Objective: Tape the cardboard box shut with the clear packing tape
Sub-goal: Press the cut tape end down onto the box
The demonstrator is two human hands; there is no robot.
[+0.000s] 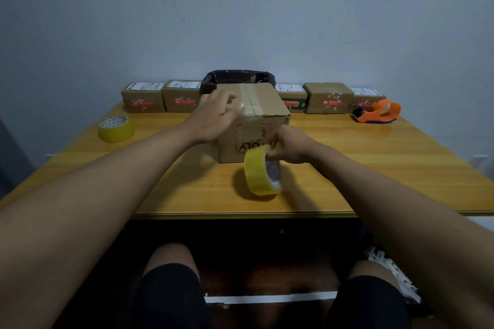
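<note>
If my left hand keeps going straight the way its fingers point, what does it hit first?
Probably the taped seam on top of the cardboard box: the left hand reaches right across the lid. Depth is unclear.

Centre of my view: the cardboard box (263, 125), brown and closed, standing on its base, with a strip of tape along its top seam and printed letters upside down on the near face. Just below it, lower centre: the roll of clear packing tape (260, 172), yellowish, standing on edge, tilted, close before the box's near face.
</note>
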